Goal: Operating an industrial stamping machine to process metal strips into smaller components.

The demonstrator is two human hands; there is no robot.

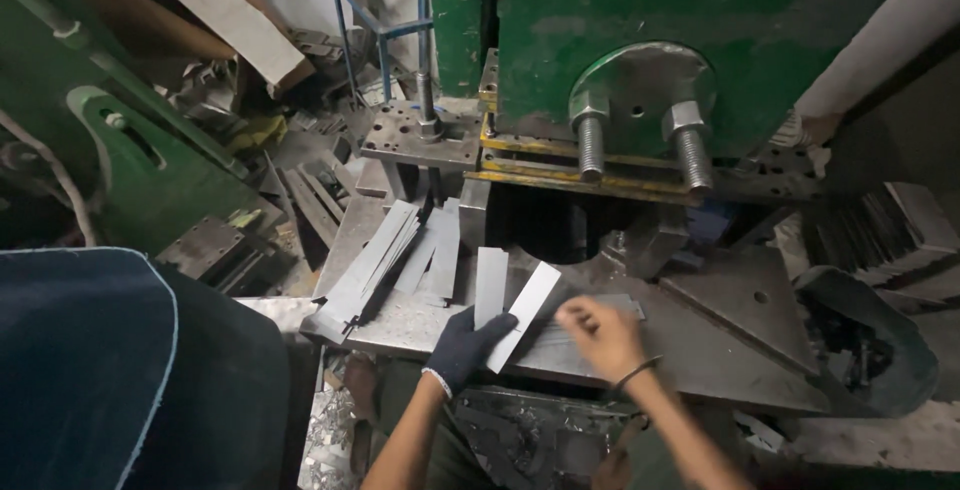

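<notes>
Here, starting at the far left, a dark blue cloth mass (90, 370) fills the lower corner, and beyond it at about ten o'clock lies a heap of scrap plates and offcuts (250, 80). Moving right, a fanned stack of long grey metal strips (385, 260) rests on the steel work table (720, 350), its long axis running from seven o'clock up to one o'clock.

Next comes the left hand (462, 345), in a dark knitted glove, its fingers curled closed on the lower end of a pale metal strip (524, 312). That strip leans from the glove up toward one o'clock, its free end aimed at the dark opening under the green press (720, 10). Just beside it, at the glove's twelve o'clock, a second grey strip (490, 285) lies nearly straight up and down the frame (touching or merely overlapping the held one, I cannot tell).

The bare right hand (600, 335) sits just at three o'clock of the held strip, fingers bent loosely down onto the table; it is blurred, so whether it pinches anything I cannot tell. The gloved hand is plainly the nearer one to the strip, since it already has it.

Farther right, two big threaded bolts with nuts (640, 140) hang from the press face, and at four o'clock a dark curved bin (870, 340) holds small black pieces.
</notes>
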